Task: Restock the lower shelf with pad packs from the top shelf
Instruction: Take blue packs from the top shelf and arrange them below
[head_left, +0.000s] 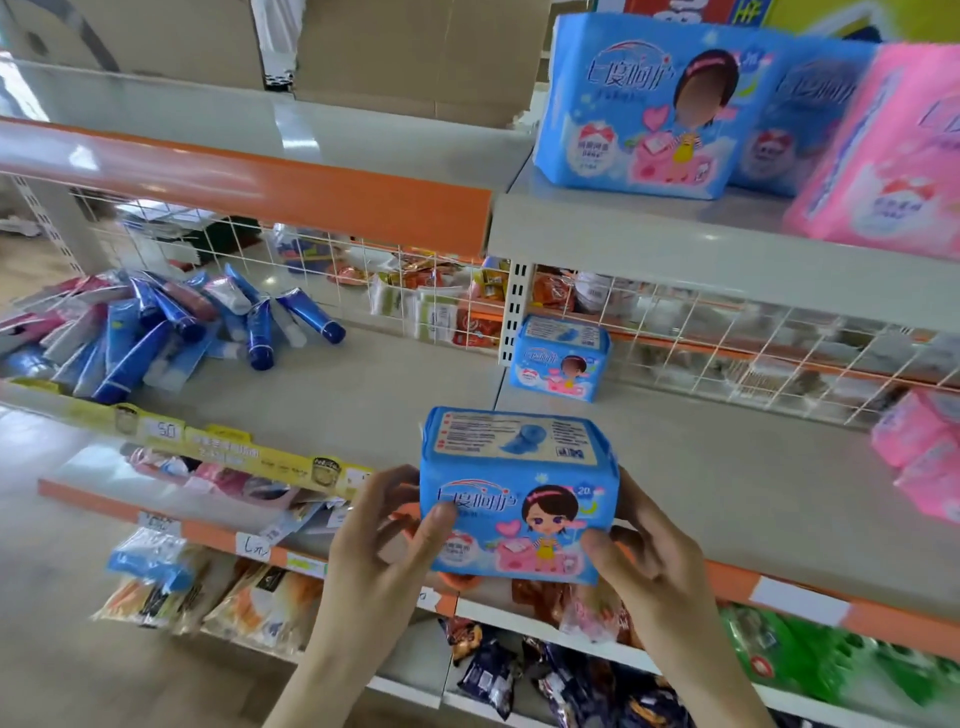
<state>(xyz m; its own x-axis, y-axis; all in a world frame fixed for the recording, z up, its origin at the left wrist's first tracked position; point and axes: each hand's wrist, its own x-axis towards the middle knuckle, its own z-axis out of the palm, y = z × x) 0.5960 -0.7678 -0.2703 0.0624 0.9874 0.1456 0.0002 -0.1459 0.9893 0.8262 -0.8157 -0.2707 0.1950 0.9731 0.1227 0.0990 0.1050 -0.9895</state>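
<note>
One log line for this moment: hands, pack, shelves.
left hand grips held blue pack | right hand grips it too | not yet set down | lower shelf: shelved blue pack, pink packs | top shelf: blue stock present

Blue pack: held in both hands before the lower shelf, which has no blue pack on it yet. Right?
No. Head view shows a second blue pack already standing on the lower shelf, by the post. The rest holds: left hand and right hand grip the blue pack in front of it.

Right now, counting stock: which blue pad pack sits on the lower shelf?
The blue pack beside the white upright post; others are held or up top.
</note>
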